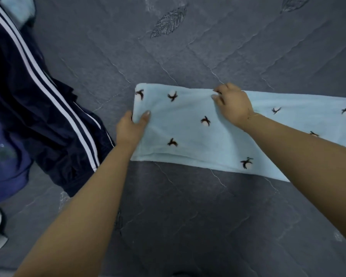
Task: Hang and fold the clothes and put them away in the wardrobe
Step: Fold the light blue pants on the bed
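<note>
On the grey quilted bed (188, 56), right about mid-frame, lies the light blue cloth (188, 126) with little dark bird prints, and it looks to me like we're mid-fold on this one. It's already a long narrow strip, with its long axis running left to right across the bed and the right end going off past the frame edge, so I can't see how far it reaches. The left end is the near, squared-off one. The left hand (131, 126) grips that left end near the corner closest to the person, thumb on top and the other fingers tucked under, so I can't see them. The right hand (231, 102) is at the cloth's far long edge, fingers (218, 99) curled and pinching a bit of the fabric there. My guess is the next move is either smoothing that edge or carrying the left end over toward the right to halve the strip, which needs both hands lifting evenly so the layers don't slide. Left of the cloth sits a pile of navy track pants (48, 108) with white stripes, not folded yet by the look of it. No wardrobe in view.
</note>
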The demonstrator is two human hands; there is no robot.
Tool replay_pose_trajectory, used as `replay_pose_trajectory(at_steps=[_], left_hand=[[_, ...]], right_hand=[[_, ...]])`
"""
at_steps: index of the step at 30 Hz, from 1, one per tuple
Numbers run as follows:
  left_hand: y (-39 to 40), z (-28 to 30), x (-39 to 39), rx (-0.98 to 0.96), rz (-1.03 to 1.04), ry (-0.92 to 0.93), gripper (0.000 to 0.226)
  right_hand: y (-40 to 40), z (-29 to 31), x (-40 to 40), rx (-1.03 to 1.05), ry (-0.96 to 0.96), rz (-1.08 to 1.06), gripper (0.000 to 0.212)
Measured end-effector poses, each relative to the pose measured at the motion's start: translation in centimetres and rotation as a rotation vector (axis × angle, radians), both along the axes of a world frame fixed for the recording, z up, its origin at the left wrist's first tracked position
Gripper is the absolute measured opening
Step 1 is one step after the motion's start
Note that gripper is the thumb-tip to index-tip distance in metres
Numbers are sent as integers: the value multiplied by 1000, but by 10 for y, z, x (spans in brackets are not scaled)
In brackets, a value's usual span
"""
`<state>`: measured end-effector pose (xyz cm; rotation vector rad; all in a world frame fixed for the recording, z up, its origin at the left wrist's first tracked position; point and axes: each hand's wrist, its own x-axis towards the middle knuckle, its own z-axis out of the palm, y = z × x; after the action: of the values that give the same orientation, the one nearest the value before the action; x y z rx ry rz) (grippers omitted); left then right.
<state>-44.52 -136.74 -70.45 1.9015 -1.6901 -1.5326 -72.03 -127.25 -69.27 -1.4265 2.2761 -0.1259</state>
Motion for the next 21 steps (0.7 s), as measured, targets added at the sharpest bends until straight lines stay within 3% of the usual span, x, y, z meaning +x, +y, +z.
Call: replay_pose_trajectory(at_steps=[3, 8, 10, 13, 16, 18, 21], left_hand=[[7, -3, 6, -10, -56, -79, 52], [31, 1, 30, -82, -147, 67, 31], [29, 2, 39, -35, -162, 54, 35], [27, 5, 37, -21, -260, -97, 59], [21, 14, 9, -336, -349, -308, 96], [10, 21, -21, -459, -441, -306, 88], [-8, 22, -67, -623, -736, -318, 45]], right_hand=[[3, -2, -1, -11, 51, -11, 38], [14, 8, -8, -267, -24, -90, 27], [17, 9, -6, -191, -75, -42, 25], [28, 9, -10, 6, -160, 32, 33], [41, 21, -27, -121, -158, -20, 32], [54, 30, -49, -126, -104, -73, 41], [76, 31, -90, 15, 21, -84, 31]])
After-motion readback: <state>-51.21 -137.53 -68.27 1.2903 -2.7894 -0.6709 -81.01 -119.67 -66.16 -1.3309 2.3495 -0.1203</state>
